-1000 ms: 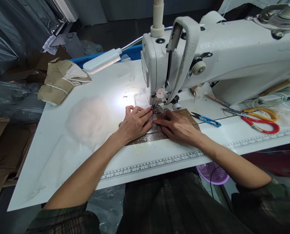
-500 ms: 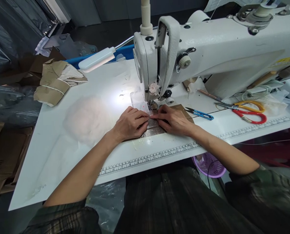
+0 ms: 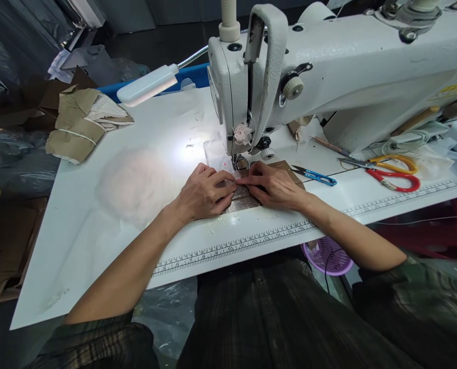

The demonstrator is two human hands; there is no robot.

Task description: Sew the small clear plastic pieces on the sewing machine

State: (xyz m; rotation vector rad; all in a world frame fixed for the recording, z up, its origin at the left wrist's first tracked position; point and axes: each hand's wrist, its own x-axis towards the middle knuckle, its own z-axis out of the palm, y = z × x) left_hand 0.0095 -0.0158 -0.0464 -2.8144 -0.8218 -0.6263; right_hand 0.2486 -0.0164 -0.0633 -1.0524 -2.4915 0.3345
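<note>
Both hands lay flat on a brown piece of fabric (image 3: 244, 197) spread on the white table (image 3: 109, 225), just in front of the presser foot (image 3: 239, 163) of a white sewing machine (image 3: 328, 77). The left hand (image 3: 204, 192) pressed down on the left part of the fabric, its fingers (image 3: 223, 180) held close together and reaching toward the needle area. The right hand (image 3: 274, 185) rested on the right part, its fingers (image 3: 251, 179) also held together, their tips meeting those of the left hand just below the foot; whether either hand pinched a fold there could not be told. A gooseneck lamp (image 3: 147, 84) threw a bright patch onto the table beside the machine head. To the right of the right hand lay small blue thread snips (image 3: 315, 177), and farther right a pair of scissors with red and yellow handles (image 3: 393, 174). A printed ruler strip (image 3: 228, 248) ran along the near edge of the table. At the far left corner sat a bundle of brown paper tied with a band (image 3: 82, 123). A purple basket (image 3: 326, 256) showed under the table near the right forearm.
</note>
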